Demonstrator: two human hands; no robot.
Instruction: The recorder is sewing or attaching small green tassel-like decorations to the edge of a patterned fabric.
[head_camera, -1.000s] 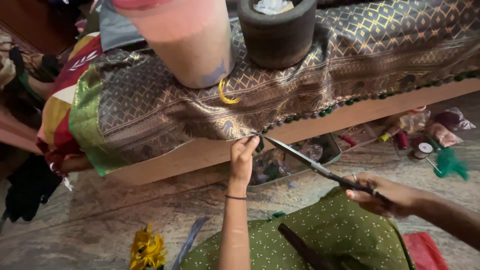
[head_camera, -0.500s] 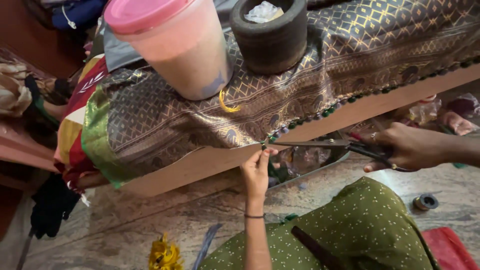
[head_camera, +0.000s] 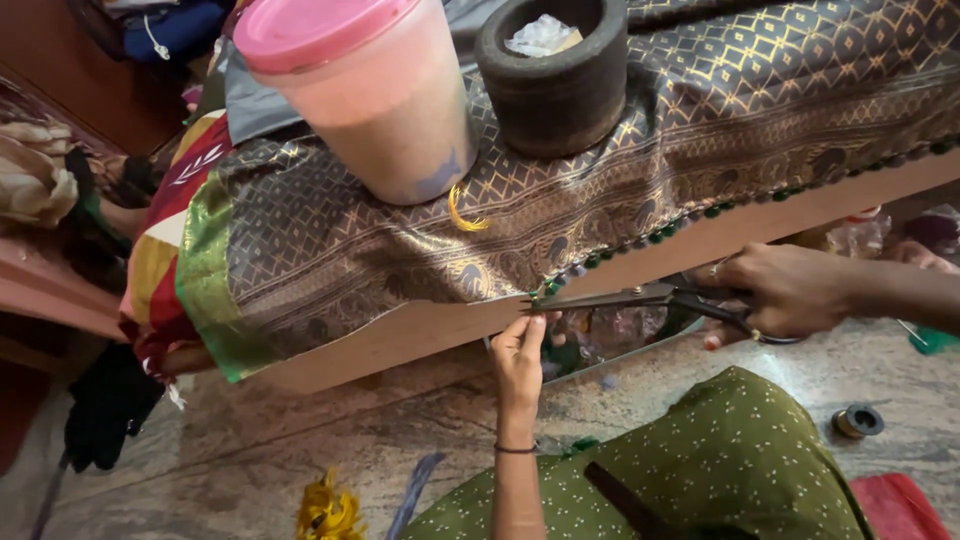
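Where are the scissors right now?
The scissors are in the right hand, right of centre in the head view, blades pointing left along the board's edge to the fabric hem, which the left hand pinches.

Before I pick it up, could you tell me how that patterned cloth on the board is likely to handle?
The patterned cloth is probably floppy: it drapes over the board's edge. It likely slips easily, given its sheen. The tub and stone mortar weigh it down.
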